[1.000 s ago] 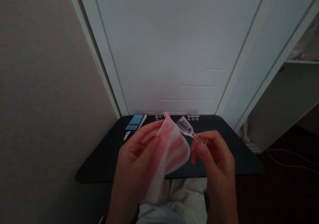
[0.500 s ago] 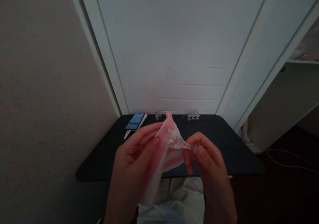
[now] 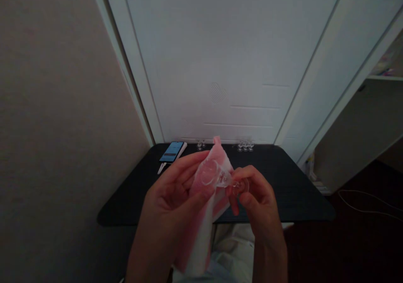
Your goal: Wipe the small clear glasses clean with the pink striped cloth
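A pink and white cloth (image 3: 197, 232) hangs from my left hand (image 3: 176, 195), whose fingers and thumb are closed on it. Against the cloth's upper part lies the wide round end of a small clear goblet-shaped piece (image 3: 222, 177). My right hand (image 3: 258, 197) pinches the narrow stem and foot of this piece between thumb and fingers, just right of the cloth. Both hands are raised above the near part of the dark table.
On the dark table (image 3: 132, 199), a phone (image 3: 171, 151) lies at the back left on a white object, beside a small white item (image 3: 161, 168). Small clear pieces (image 3: 200, 144) stand at the back, with several more (image 3: 245, 145) to their right. A white panel rises behind.
The clear piece has turned, so its round rim now shows against the cloth. My right hand has shifted slightly left, and my left thumb has moved right over the cloth.
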`<state>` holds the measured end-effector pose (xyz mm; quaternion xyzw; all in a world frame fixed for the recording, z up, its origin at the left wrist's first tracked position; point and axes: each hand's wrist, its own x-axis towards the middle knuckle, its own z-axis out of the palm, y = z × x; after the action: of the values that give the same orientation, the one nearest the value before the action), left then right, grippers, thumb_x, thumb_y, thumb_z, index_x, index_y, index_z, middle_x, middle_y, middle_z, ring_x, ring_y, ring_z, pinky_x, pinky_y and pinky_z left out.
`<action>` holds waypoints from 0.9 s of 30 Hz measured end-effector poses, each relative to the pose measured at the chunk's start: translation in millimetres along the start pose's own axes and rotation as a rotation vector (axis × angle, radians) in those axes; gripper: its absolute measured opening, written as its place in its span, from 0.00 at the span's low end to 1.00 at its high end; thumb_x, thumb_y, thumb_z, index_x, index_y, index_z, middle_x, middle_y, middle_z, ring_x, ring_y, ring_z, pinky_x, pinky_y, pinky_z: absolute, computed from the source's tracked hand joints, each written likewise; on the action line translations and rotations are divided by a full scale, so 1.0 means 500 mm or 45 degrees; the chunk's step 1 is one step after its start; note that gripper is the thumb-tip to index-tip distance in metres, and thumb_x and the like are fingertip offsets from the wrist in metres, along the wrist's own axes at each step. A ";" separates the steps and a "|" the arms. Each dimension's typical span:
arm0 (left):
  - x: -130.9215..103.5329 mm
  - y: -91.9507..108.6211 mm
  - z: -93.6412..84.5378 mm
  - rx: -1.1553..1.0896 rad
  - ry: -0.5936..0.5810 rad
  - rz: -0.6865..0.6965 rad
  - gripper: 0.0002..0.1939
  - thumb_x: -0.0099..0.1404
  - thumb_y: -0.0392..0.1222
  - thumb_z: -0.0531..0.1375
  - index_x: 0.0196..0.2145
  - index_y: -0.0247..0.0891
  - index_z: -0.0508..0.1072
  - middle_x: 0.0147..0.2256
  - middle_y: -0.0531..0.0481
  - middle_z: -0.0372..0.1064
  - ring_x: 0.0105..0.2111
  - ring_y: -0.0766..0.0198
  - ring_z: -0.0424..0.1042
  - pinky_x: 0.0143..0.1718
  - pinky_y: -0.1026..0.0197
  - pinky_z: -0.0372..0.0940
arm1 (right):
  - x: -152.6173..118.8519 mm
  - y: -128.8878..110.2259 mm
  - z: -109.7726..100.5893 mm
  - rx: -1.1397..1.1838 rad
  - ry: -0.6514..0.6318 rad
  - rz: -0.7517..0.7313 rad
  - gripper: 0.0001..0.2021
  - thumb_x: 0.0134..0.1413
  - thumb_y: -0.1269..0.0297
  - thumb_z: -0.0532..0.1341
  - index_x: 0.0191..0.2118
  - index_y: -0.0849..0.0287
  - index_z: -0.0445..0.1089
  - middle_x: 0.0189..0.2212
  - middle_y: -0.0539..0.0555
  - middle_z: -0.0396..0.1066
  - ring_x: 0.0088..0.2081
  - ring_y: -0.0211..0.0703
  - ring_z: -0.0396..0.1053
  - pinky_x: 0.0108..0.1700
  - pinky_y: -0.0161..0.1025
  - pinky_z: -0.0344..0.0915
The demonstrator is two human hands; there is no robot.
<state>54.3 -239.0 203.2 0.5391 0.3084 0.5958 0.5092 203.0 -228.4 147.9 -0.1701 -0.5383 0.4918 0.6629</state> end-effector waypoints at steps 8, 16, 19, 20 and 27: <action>-0.004 -0.013 0.012 0.261 0.141 0.221 0.20 0.54 0.33 0.65 0.46 0.44 0.72 0.48 0.49 0.72 0.43 0.58 0.74 0.43 0.62 0.71 | 0.016 0.010 0.005 -0.290 0.087 0.074 0.10 0.50 0.71 0.63 0.40 0.52 0.71 0.32 0.47 0.68 0.27 0.31 0.63 0.27 0.28 0.62; -0.029 -0.003 0.042 0.484 0.199 0.348 0.17 0.54 0.34 0.66 0.41 0.51 0.74 0.41 0.57 0.75 0.37 0.62 0.76 0.44 0.60 0.71 | 0.017 0.022 0.012 0.153 0.137 0.094 0.11 0.52 0.63 0.62 0.43 0.51 0.68 0.28 0.46 0.67 0.18 0.28 0.58 0.18 0.27 0.53; -0.036 0.002 0.059 0.489 0.204 0.363 0.16 0.55 0.36 0.65 0.40 0.53 0.74 0.39 0.59 0.76 0.35 0.62 0.76 0.47 0.57 0.70 | 0.017 0.033 0.006 0.138 0.166 0.125 0.10 0.49 0.63 0.64 0.39 0.53 0.69 0.25 0.47 0.67 0.21 0.32 0.61 0.20 0.28 0.58; -0.036 0.002 0.062 0.493 0.183 0.377 0.17 0.54 0.36 0.66 0.40 0.54 0.74 0.39 0.60 0.76 0.36 0.62 0.76 0.47 0.57 0.69 | 0.017 0.036 0.004 0.125 0.177 0.135 0.09 0.47 0.63 0.65 0.37 0.53 0.70 0.24 0.47 0.67 0.22 0.33 0.62 0.22 0.29 0.59; -0.028 0.002 0.055 0.600 0.142 0.395 0.17 0.54 0.35 0.65 0.41 0.53 0.74 0.41 0.60 0.75 0.40 0.62 0.74 0.47 0.60 0.69 | 0.017 0.042 -0.004 0.140 0.174 0.172 0.08 0.47 0.64 0.65 0.36 0.54 0.70 0.25 0.47 0.68 0.24 0.33 0.64 0.27 0.29 0.64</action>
<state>78.9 -257.5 205.8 0.6498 0.3796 0.6073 0.2547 194.3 -210.9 136.0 -0.2028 -0.4513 0.5514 0.6717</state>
